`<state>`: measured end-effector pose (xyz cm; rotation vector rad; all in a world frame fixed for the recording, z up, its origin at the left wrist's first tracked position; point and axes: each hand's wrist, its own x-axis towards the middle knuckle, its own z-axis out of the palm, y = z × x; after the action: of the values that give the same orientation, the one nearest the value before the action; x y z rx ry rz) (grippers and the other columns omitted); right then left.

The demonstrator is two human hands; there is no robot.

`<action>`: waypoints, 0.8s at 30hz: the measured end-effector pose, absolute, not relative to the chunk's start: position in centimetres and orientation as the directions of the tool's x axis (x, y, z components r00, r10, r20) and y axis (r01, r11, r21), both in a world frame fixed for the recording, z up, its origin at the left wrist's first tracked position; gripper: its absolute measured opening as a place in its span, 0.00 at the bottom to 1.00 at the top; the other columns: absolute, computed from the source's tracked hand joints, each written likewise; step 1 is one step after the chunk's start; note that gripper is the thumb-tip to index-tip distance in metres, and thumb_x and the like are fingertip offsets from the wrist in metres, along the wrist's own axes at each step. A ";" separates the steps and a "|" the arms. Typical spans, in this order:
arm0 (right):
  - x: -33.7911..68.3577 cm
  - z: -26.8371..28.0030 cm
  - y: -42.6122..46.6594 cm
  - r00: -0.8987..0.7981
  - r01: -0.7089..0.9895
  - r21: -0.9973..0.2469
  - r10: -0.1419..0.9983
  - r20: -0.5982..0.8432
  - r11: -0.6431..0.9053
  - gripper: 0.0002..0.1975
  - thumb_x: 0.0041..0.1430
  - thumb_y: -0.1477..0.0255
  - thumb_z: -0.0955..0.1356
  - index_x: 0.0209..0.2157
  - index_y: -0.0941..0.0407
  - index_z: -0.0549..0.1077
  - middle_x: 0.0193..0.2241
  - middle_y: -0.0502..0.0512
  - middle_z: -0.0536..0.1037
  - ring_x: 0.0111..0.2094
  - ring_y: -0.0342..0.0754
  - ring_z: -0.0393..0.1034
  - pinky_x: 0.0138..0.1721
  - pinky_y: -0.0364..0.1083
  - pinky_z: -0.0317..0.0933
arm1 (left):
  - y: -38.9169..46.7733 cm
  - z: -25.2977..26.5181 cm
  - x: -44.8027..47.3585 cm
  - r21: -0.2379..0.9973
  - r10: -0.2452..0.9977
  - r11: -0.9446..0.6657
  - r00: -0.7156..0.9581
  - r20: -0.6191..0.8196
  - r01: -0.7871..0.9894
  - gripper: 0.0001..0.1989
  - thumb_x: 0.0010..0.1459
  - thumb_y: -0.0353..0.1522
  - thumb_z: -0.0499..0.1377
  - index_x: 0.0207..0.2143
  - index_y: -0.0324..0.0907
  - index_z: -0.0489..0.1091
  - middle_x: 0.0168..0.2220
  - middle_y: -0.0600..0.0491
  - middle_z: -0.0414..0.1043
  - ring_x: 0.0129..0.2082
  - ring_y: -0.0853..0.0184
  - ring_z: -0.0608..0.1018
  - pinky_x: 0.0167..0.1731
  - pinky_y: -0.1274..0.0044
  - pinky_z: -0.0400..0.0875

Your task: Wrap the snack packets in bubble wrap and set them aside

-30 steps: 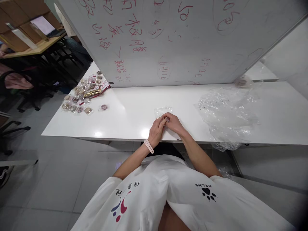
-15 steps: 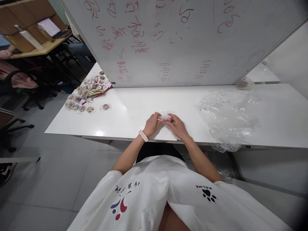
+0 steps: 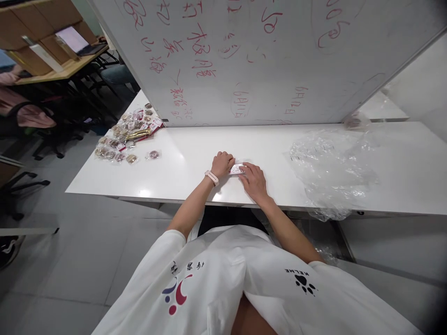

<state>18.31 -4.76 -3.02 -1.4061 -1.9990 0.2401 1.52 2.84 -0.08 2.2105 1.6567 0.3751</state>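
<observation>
A small, flat pink-and-white packet (image 3: pixel 236 170) in clear plastic lies on the white table (image 3: pixel 188 149) between my hands. My left hand (image 3: pixel 222 164), with a pale wristband behind it, has its fingers curled at the packet's left end. At the other end, my right hand (image 3: pixel 256 182) grips with its thumb on the near side and its fingers over the top. The fingers cover both ends of the packet, and its printing is too small to read.
Many small wrapped pieces (image 3: pixel 118 139) are heaped at the table's left end, with one wrapped piece (image 3: pixel 152 155) apart. Crumpled clear plastic (image 3: pixel 331 170) spreads on the right, hanging over the front edge. A whiteboard (image 3: pixel 244 60) stands along the back. Another person's arm (image 3: pixel 12 74) shows far left.
The packet has turned from edge-on to lying flatter, its face now upward. My left hand has moved slightly up and curled over its end; my right fingers have shifted onto its top.
</observation>
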 end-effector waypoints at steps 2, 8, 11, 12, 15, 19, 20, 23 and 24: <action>18.4 -2.4 -4.0 -0.204 0.770 -0.519 0.914 0.350 0.371 0.14 0.69 0.67 0.59 0.47 0.52 0.73 0.53 0.59 0.73 0.50 0.56 0.67 0.50 0.56 0.60 | 3.2 -0.2 2.0 0.429 0.972 -0.222 0.235 0.024 0.876 0.10 0.67 0.33 0.51 0.42 0.42 0.71 0.42 0.45 0.72 0.45 0.58 0.69 0.40 0.70 0.63; 20.0 -0.4 0.7 -0.225 0.742 -0.630 0.970 0.091 0.231 0.19 0.56 0.60 0.70 0.47 0.53 0.72 0.51 0.59 0.73 0.52 0.58 0.64 0.48 0.52 0.60 | 3.0 -1.0 3.1 0.284 0.975 -0.214 0.221 0.006 0.935 0.16 0.71 0.32 0.44 0.36 0.41 0.69 0.37 0.45 0.73 0.41 0.59 0.71 0.37 0.70 0.61; 20.9 0.6 3.0 -0.404 0.730 -0.635 0.909 -0.104 0.253 0.29 0.51 0.54 0.72 0.50 0.54 0.70 0.49 0.59 0.74 0.48 0.57 0.67 0.43 0.50 0.61 | 2.5 -1.6 3.1 0.248 0.962 -0.272 0.253 0.107 0.930 0.14 0.70 0.32 0.46 0.34 0.41 0.68 0.36 0.45 0.72 0.40 0.59 0.70 0.38 0.70 0.61; 20.9 0.9 3.5 -0.468 0.728 -0.629 0.868 -0.166 0.272 0.27 0.51 0.52 0.72 0.47 0.54 0.72 0.45 0.57 0.75 0.44 0.55 0.69 0.40 0.48 0.60 | 2.4 -1.8 3.1 0.247 0.952 -0.297 0.266 0.149 0.923 0.14 0.70 0.31 0.46 0.34 0.41 0.68 0.35 0.46 0.72 0.40 0.59 0.70 0.39 0.70 0.61; 20.4 1.7 3.7 -0.559 0.733 -0.592 0.793 -0.244 0.334 0.21 0.51 0.51 0.71 0.36 0.54 0.71 0.35 0.54 0.76 0.34 0.50 0.69 0.32 0.46 0.56 | 1.9 -2.0 3.1 0.297 0.932 -0.340 0.277 0.235 0.892 0.14 0.69 0.31 0.46 0.32 0.42 0.66 0.33 0.46 0.71 0.39 0.60 0.70 0.40 0.70 0.62; 21.0 3.1 1.3 -0.521 0.731 -0.585 0.841 -0.147 0.351 0.14 0.54 0.58 0.71 0.32 0.54 0.71 0.29 0.52 0.75 0.29 0.48 0.68 0.29 0.45 0.56 | -0.4 -1.7 2.4 0.541 0.957 -0.269 0.159 0.242 0.796 0.12 0.70 0.35 0.46 0.38 0.42 0.68 0.39 0.46 0.72 0.42 0.61 0.72 0.41 0.70 0.66; 22.0 3.6 0.4 -0.515 0.701 -0.632 0.848 -0.126 0.332 0.13 0.55 0.58 0.70 0.33 0.54 0.72 0.29 0.52 0.76 0.30 0.48 0.68 0.30 0.45 0.58 | -1.5 -1.7 1.9 0.601 0.962 -0.248 0.120 0.245 0.760 0.12 0.69 0.36 0.47 0.43 0.41 0.67 0.42 0.46 0.72 0.44 0.61 0.73 0.43 0.70 0.68; 28.2 5.2 -1.2 -0.435 0.522 -0.829 0.898 -0.058 0.200 0.16 0.58 0.56 0.69 0.40 0.54 0.74 0.37 0.55 0.78 0.34 0.49 0.71 0.30 0.46 0.67 | -5.8 -2.0 -0.4 0.587 0.942 -0.296 0.127 0.312 0.753 0.18 0.67 0.39 0.51 0.55 0.41 0.64 0.54 0.42 0.70 0.55 0.56 0.71 0.54 0.63 0.66; 31.1 5.7 -1.1 -0.324 0.468 -0.871 0.946 -0.013 0.149 0.17 0.58 0.56 0.69 0.41 0.54 0.75 0.38 0.56 0.78 0.35 0.49 0.71 0.31 0.47 0.69 | -7.2 -2.3 -1.2 0.552 0.936 -0.301 0.130 0.327 0.777 0.19 0.67 0.38 0.51 0.56 0.41 0.63 0.56 0.42 0.69 0.57 0.55 0.69 0.56 0.62 0.65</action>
<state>31.13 -1.06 5.72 -1.3464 -1.8704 1.1048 -1.24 -7.21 -2.25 2.1598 1.6843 0.9266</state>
